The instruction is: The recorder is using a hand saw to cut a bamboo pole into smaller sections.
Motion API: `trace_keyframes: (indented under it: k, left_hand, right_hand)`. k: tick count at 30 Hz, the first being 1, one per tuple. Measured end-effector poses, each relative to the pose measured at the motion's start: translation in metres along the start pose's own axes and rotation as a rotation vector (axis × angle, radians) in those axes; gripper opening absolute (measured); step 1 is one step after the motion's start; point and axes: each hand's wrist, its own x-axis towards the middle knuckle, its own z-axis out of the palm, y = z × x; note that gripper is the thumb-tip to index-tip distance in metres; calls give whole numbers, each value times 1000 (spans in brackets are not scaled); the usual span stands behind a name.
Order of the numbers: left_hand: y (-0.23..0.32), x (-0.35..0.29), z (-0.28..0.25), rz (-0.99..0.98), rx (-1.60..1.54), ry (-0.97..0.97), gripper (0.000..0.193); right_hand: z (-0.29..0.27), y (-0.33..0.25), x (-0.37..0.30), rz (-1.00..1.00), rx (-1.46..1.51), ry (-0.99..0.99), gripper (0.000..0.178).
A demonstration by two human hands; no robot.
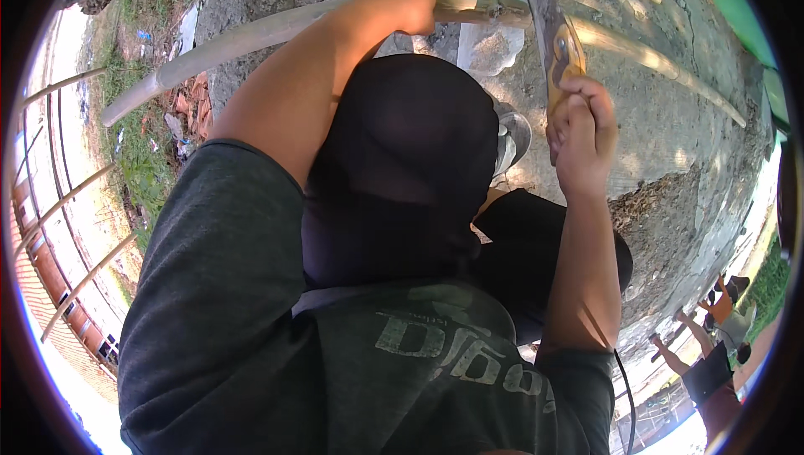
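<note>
We see a long bamboo pole (481,9) which lies across the ground in front of the knees, passing over a pale stone block (487,55). The left hand (406,3) appears to be closed around this pole, although we cannot see all of its fingers. The right hand (584,130) is wrapped firmly around the yellowish handle of a handsaw (550,24), and the blade crosses the pole just beside the block, on its right side.

As for the progress, we judge that the pole is placed and held, and the saw is set at the crossing point. On both sides of the blade the pole seems to continue in one line, so we think the separation is not yet done. The blade hides this place, therefore we cannot tell how deep any cut is, nor whether the teeth touch the bamboo.
</note>
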Motion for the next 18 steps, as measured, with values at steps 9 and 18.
trace_keyframes:
  k: [9,18]
  left_hand:
    - [-20,-6,1,-49,-9,-50,50]
    - [-10,-4,16,-3,-1,-70,48]
  right_hand:
    - [-26,4,-61,-113,209,-95,20]
    - [-4,1,6,47,97,-19,17]
